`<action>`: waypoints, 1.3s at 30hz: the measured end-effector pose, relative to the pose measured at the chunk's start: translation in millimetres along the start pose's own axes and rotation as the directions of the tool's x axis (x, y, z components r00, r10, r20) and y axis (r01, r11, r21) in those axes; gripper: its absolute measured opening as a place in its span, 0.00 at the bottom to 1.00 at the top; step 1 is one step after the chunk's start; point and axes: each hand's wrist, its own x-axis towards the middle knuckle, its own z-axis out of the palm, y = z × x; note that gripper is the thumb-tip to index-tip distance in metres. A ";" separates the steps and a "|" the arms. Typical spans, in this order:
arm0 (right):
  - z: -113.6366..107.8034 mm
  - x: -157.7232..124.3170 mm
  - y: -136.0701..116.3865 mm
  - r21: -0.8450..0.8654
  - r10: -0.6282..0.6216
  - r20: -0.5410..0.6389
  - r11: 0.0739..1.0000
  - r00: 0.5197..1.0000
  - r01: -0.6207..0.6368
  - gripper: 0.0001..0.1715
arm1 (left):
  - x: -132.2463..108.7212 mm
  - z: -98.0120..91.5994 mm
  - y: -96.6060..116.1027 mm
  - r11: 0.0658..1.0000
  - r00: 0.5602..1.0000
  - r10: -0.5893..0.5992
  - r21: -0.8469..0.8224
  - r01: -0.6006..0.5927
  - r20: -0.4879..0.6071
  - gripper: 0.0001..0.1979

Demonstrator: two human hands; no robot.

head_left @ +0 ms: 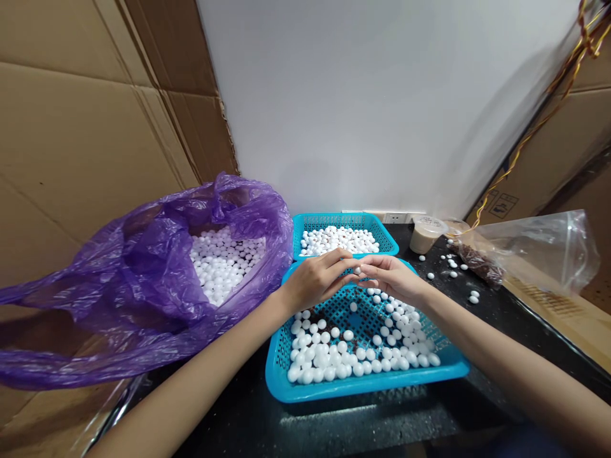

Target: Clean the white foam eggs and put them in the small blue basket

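Note:
My left hand (317, 278) and my right hand (389, 278) meet at the fingertips above the far edge of a near blue plastic mesh basket (367, 385). A small white ball (357, 270) shows between my fingertips, partly hidden by them. Many white foam balls (344, 356) lie in that basket, mostly toward its front, with brown specks (319, 312) scattered among them on the mesh. Behind my hands, a second blue mesh basket (344, 219) holds a heap of white balls (338, 240).
A purple plastic bag (143, 254) full of white balls lies to the left on cardboard. On the black counter (477, 324) to the right are loose white balls (451, 262), a plastic cup (424, 234), and a clear bag (539, 254) containing brown material. Wires hang at upper right.

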 end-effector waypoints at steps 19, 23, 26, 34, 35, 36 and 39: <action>0.7 -1.2 -1.3 -0.025 -0.026 -0.018 0.999 1.000 0.025 0.09 | -0.1 1.1 -1.9 0.999 0.999 -0.036 -0.026 0.035 -0.018 0.15; 1.1 -1.3 -0.9 -0.034 -0.028 -0.006 0.999 1.000 0.028 0.09 | 0.7 1.0 -1.3 0.999 0.999 -0.025 -0.021 0.025 -0.020 0.13; 1.3 -0.9 -0.7 -0.051 -0.026 0.008 0.998 1.000 0.026 0.09 | 0.3 1.0 -1.6 0.999 1.000 -0.014 -0.036 0.013 -0.021 0.11; -0.6 -0.4 0.9 -0.097 -0.027 0.025 0.995 0.999 0.029 0.10 | -0.4 1.9 -1.6 0.996 0.999 -0.048 -0.070 0.047 -0.001 0.09; -0.6 -0.3 0.9 -0.090 -0.036 0.010 0.995 0.999 0.037 0.10 | -0.1 2.2 -2.7 0.996 0.996 -0.079 -0.042 0.078 -0.028 0.08; -0.6 -0.2 0.7 -0.081 -0.047 -0.012 0.996 0.999 0.046 0.11 | 0.0 2.8 -4.5 0.991 0.988 -0.137 -0.006 0.137 -0.076 0.08; -1.2 0.3 -0.2 -0.050 -0.061 -0.099 0.997 0.993 0.057 0.11 | -1.6 6.3 -13.5 0.906 0.891 -0.394 0.065 0.417 -0.226 0.07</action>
